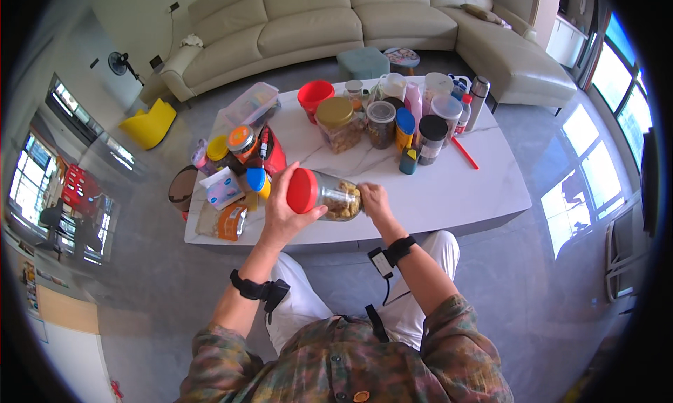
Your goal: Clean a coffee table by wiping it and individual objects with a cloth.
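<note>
A clear jar (342, 201) with a red screw lid (301, 190) lies on its side in the air above the table's near edge. Light brown chunks fill its base end, at the right. My left hand (279, 212) is closed round the lid, thumb along the near side. At the other end, my right hand (376, 202) grips the base with curled fingers; some fingertips are hidden. Just left of my left hand stand a blue-capped yellow bottle (258, 182) and a red bag (273, 149). Beyond the jar is a gold-lidded jar (338, 126) of brown pieces.
The white marble-patterned table (449, 200) bears several jars and bottles along its far side, a red bucket (315, 98) and a clear plastic box (251, 105). An orange packet (232, 223) lies at its near left. A red stick (465, 153) lies at the right. Behind stands a beige sofa (308, 35).
</note>
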### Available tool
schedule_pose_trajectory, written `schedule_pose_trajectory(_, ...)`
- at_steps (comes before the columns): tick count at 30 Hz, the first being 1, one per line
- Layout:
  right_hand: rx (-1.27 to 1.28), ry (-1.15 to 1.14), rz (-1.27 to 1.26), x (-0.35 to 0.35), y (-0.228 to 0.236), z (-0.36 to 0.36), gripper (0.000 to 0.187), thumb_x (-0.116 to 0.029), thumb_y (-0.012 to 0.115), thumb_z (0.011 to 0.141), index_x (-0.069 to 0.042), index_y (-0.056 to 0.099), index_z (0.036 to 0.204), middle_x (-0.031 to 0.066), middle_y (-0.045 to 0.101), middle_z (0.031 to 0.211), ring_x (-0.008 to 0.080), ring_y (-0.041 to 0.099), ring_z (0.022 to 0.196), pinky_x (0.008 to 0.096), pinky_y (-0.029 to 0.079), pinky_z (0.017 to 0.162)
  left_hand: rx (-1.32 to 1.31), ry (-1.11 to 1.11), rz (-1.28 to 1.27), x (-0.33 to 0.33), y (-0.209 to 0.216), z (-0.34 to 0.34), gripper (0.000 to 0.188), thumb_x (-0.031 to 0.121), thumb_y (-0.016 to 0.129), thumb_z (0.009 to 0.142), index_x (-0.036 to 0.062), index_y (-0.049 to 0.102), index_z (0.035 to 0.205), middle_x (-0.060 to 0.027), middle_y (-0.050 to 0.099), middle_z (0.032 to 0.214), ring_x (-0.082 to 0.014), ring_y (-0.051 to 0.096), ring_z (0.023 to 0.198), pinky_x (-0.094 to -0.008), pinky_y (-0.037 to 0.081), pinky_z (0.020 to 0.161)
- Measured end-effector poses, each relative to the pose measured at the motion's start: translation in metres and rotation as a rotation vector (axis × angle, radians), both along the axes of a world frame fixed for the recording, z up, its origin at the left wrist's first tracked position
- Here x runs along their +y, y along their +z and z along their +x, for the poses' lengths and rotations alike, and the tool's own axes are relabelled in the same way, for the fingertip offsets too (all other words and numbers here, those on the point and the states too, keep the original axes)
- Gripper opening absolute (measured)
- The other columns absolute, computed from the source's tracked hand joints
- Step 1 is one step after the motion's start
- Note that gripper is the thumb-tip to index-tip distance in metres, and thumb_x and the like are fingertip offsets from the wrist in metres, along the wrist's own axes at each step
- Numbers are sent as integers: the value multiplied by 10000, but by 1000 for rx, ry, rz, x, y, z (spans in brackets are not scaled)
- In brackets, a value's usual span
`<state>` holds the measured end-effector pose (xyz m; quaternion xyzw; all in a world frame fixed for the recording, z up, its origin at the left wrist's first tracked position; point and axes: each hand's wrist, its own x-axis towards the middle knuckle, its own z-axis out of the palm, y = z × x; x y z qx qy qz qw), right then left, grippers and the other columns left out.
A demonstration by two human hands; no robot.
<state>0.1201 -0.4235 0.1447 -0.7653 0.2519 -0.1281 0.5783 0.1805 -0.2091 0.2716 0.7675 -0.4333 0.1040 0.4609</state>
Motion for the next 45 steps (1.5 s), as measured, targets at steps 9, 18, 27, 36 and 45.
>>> schedule_pose_trajectory(9,-508,-169,1548,55,32,-1,439,-286,305,1051,-11,556,1284,193,684,1116,258,722,836,318,565,644,144,43,-133,-6,-15,3,912,304,861,676,21,421,1424,-174,490,1298,-294,516,1203,-422,442,1012)
schedule_pose_trajectory(18,50,41,650,15,-31,-24,316,-320,539,1008,-47,699,1004,139,711,979,213,681,722,295,506,551,-146,135,132,-38,2,42,942,332,890,636,21,442,1405,-189,549,1256,-376,567,1155,-458,482,982)
schedule_pose_trajectory(27,-58,17,-979,3,-85,-19,485,-224,611,870,-85,537,1329,145,499,1383,295,453,1304,494,367,1055,-215,69,277,-165,-34,70,928,358,901,611,75,417,1351,-165,536,1290,-372,581,1158,-467,527,920)
schedule_pose_trajectory(36,0,32,-946,3,-77,-20,474,-235,581,885,-70,544,1327,152,491,1411,292,445,1317,496,350,1069,-146,89,343,-223,-60,76,872,392,887,621,116,423,1305,-128,526,1273,-346,583,1149,-463,530,909)
schedule_pose_trajectory(45,-2,97,-936,9,-72,-13,507,-203,601,849,-64,545,1333,167,482,1422,306,429,1336,496,345,1072,-168,144,315,-239,-65,78,826,375,891,598,141,470,1269,-127,519,1250,-382,596,1079,-491,563,814)
